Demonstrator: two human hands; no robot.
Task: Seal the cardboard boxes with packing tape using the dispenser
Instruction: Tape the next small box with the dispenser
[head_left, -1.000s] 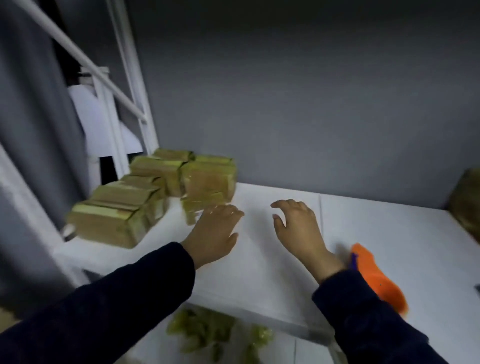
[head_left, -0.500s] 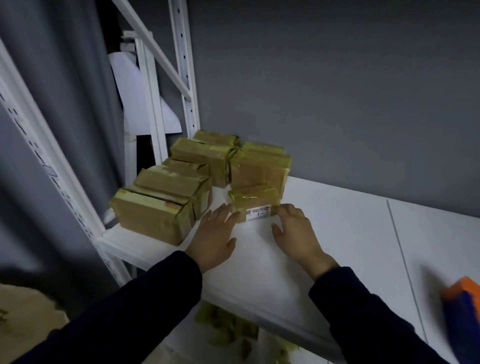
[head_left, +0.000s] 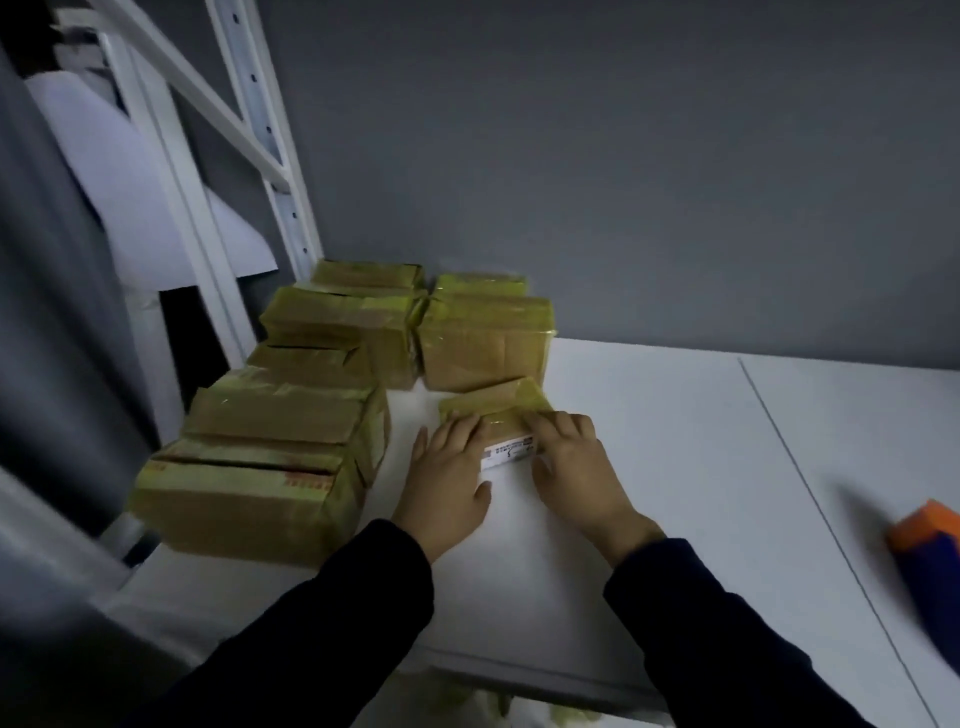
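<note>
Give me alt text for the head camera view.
The left hand rests on and the right hand grips a small tape-wrapped box on a white shelf. Larger taped cardboard boxes sit left and behind; an orange-and-blue tape dispenser lies far right.

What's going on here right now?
A person has both hands on a small taped cardboard box with a white label, lying on the white shelf surface. The left hand lies flat against it. The right hand bends its fingers over the top, though a firm grip cannot be confirmed. The orange and blue tape dispenser lies untouched at the far right. Larger taped boxes are stacked at the left.
</note>
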